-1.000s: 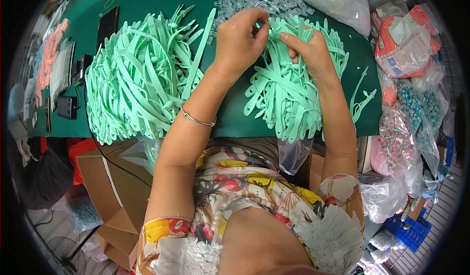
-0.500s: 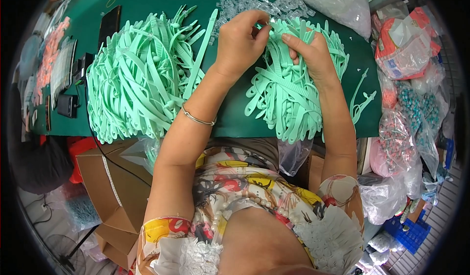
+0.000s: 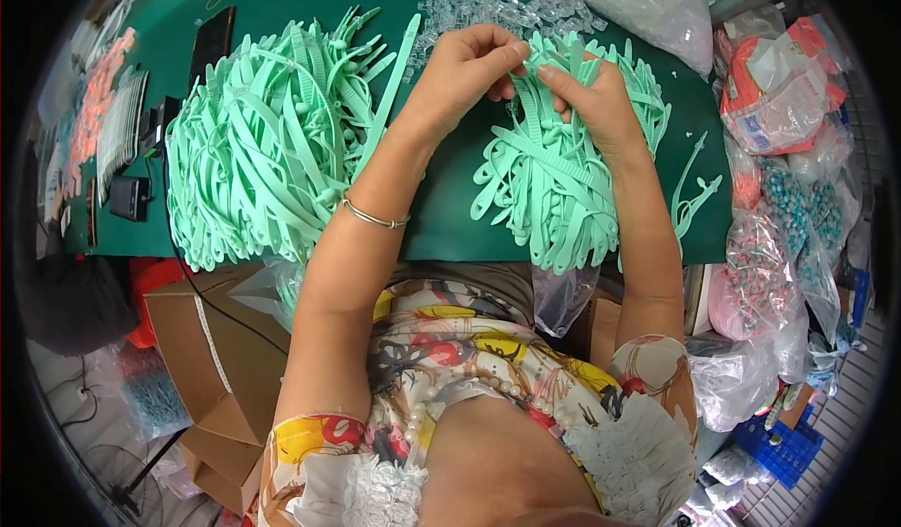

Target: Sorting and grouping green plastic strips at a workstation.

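Over the right-hand pile of mint-green rubber straps [image 3: 554,180], my two hands are close together. My right hand [image 3: 605,105] is closed, with thumb and fingers pinching a green strap [image 3: 574,53] whose end sticks up between them. At its left, my left hand [image 3: 465,72] pinches thumb against fingertips near the strap ends. Whatever sits in that pinch is too small and covered to make out. A larger heap of the same straps [image 3: 267,152], some ribbed and some with holes, lies left of my left forearm. Beyond my hands, small clear plastic pieces [image 3: 488,6] are scattered.
A dark green tabletop [image 3: 450,208] carries everything. A clear plastic bag [image 3: 648,6] lies at the far right, and loose straps [image 3: 694,194] near the right edge. A black phone [image 3: 211,44] stands behind the left heap. Cardboard boxes [image 3: 202,358] sit below left; filled bags [image 3: 765,264] crowd the right.
My left hand has turned slightly and shifted a little right, its thumb now stretched toward my right thumb. My right hand stays nearly in place with the strap.
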Action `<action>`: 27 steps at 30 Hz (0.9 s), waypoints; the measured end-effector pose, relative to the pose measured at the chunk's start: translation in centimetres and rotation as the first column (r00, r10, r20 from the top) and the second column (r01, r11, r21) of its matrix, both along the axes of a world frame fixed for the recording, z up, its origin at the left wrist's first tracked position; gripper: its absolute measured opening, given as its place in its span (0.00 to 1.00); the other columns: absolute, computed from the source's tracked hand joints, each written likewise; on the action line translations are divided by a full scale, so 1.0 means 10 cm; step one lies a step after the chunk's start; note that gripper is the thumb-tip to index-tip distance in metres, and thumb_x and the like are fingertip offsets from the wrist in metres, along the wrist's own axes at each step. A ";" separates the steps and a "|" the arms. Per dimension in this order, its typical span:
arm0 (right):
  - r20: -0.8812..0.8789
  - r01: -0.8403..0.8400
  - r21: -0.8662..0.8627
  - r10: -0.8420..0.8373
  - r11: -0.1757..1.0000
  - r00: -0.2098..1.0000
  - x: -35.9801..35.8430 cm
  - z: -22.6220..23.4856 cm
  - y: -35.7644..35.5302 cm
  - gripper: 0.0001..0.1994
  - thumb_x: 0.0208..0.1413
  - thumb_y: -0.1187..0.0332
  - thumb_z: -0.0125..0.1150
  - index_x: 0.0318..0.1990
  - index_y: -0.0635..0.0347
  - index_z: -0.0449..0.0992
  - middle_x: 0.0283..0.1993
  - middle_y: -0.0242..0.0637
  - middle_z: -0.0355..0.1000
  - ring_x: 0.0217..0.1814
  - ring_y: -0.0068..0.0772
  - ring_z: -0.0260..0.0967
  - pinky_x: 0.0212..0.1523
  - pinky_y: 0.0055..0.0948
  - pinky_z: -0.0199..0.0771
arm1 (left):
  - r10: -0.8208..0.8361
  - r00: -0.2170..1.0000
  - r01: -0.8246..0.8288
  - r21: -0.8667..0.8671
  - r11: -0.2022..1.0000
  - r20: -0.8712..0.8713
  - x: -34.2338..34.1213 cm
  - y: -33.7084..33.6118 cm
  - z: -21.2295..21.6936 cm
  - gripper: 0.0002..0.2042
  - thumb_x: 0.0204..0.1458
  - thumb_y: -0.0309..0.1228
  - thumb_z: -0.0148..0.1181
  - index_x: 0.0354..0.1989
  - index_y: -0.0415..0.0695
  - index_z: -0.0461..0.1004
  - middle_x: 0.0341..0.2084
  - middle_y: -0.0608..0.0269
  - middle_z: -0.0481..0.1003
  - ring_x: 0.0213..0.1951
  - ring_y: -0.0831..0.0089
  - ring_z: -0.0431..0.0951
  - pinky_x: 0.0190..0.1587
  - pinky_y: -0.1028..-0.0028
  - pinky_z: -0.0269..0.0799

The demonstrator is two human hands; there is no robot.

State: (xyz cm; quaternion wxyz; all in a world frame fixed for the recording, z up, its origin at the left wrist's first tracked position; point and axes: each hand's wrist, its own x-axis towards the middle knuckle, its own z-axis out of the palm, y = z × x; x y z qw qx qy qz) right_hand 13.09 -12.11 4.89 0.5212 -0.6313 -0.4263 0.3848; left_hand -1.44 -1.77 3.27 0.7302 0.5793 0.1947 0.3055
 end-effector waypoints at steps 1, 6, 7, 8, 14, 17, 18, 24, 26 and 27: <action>0.018 -0.020 0.001 0.020 1.000 1.000 0.00 0.00 0.00 0.12 0.47 0.63 0.63 0.30 0.61 0.71 0.18 0.28 0.65 0.17 0.15 0.60 0.18 0.15 0.58 | -0.042 0.998 0.045 0.046 0.998 -0.055 0.00 0.01 -0.02 0.11 0.49 0.37 0.58 0.29 0.40 0.72 0.21 0.69 0.71 0.19 0.83 0.67 0.22 0.84 0.61; -0.009 0.031 0.060 -0.031 0.998 0.999 0.01 -0.06 0.01 0.12 0.46 0.66 0.64 0.35 0.62 0.71 0.21 0.27 0.67 0.18 0.14 0.59 0.18 0.14 0.58 | 0.006 0.983 0.028 0.188 0.982 -0.181 0.02 0.10 -0.15 0.10 0.48 0.35 0.58 0.25 0.41 0.71 0.17 0.71 0.68 0.19 0.85 0.65 0.21 0.84 0.57; -0.005 0.044 0.091 -0.044 0.995 0.999 0.02 -0.07 0.01 0.13 0.45 0.67 0.65 0.37 0.63 0.71 0.24 0.27 0.68 0.19 0.14 0.60 0.18 0.14 0.58 | 0.069 0.972 -0.004 0.276 0.961 -0.226 0.04 0.11 -0.18 0.10 0.48 0.34 0.58 0.24 0.41 0.71 0.16 0.71 0.68 0.19 0.85 0.64 0.21 0.84 0.57; -0.006 0.043 0.089 -0.043 0.995 0.999 -0.01 -0.06 0.01 0.13 0.45 0.67 0.65 0.37 0.63 0.71 0.24 0.27 0.68 0.19 0.14 0.60 0.18 0.14 0.58 | 0.069 0.971 -0.004 0.275 0.961 -0.227 0.05 0.09 -0.17 0.10 0.48 0.34 0.58 0.24 0.41 0.71 0.16 0.71 0.68 0.19 0.85 0.64 0.21 0.84 0.57; 0.141 0.025 0.004 -0.026 1.000 0.990 -0.01 -0.08 0.02 0.15 0.43 0.71 0.67 0.40 0.66 0.74 0.33 0.31 0.73 0.27 0.13 0.64 0.23 0.14 0.63 | 0.015 0.966 0.035 0.188 0.981 -0.259 0.06 -0.02 -0.10 0.09 0.49 0.34 0.57 0.23 0.41 0.70 0.16 0.72 0.66 0.19 0.86 0.61 0.20 0.84 0.52; 0.206 0.006 0.084 -0.023 0.996 0.978 0.00 -0.12 0.02 0.14 0.42 0.71 0.68 0.37 0.67 0.75 0.31 0.30 0.73 0.28 0.13 0.64 0.28 0.15 0.66 | -0.095 0.972 0.086 -0.054 0.995 -0.214 0.03 -0.03 -0.01 0.09 0.49 0.33 0.57 0.22 0.42 0.70 0.16 0.73 0.65 0.18 0.87 0.59 0.20 0.84 0.50; 0.207 -0.006 0.087 -0.012 0.996 0.978 -0.01 -0.11 0.02 0.14 0.42 0.71 0.68 0.37 0.67 0.75 0.30 0.29 0.72 0.28 0.14 0.65 0.29 0.16 0.66 | -0.098 0.971 0.087 -0.060 0.994 -0.220 0.02 -0.04 0.00 0.09 0.49 0.33 0.57 0.22 0.42 0.70 0.16 0.73 0.65 0.18 0.87 0.59 0.20 0.84 0.49; 0.173 0.015 0.056 -0.025 0.998 0.985 -0.01 -0.10 0.01 0.14 0.42 0.70 0.67 0.37 0.67 0.75 0.28 0.27 0.71 0.28 0.14 0.64 0.30 0.16 0.66 | -0.023 0.989 0.022 -0.006 1.000 -0.148 0.09 -0.07 -0.09 0.08 0.49 0.32 0.56 0.22 0.42 0.70 0.15 0.74 0.64 0.18 0.87 0.58 0.20 0.84 0.48; 0.150 0.036 0.035 -0.041 0.999 0.988 -0.01 -0.09 0.01 0.14 0.42 0.70 0.67 0.36 0.67 0.75 0.28 0.27 0.71 0.28 0.13 0.64 0.30 0.15 0.65 | -0.004 0.993 0.002 -0.014 1.000 -0.120 0.08 -0.06 -0.09 0.08 0.48 0.31 0.56 0.22 0.42 0.70 0.15 0.74 0.64 0.18 0.86 0.58 0.20 0.84 0.48; 0.157 0.051 0.049 -0.058 0.997 0.986 -0.03 -0.09 0.01 0.14 0.42 0.69 0.67 0.36 0.66 0.75 0.27 0.27 0.71 0.27 0.13 0.64 0.28 0.15 0.65 | 0.003 0.996 -0.010 -0.081 0.997 -0.094 0.06 -0.04 -0.07 0.07 0.48 0.31 0.56 0.23 0.41 0.70 0.15 0.74 0.64 0.18 0.86 0.57 0.20 0.84 0.47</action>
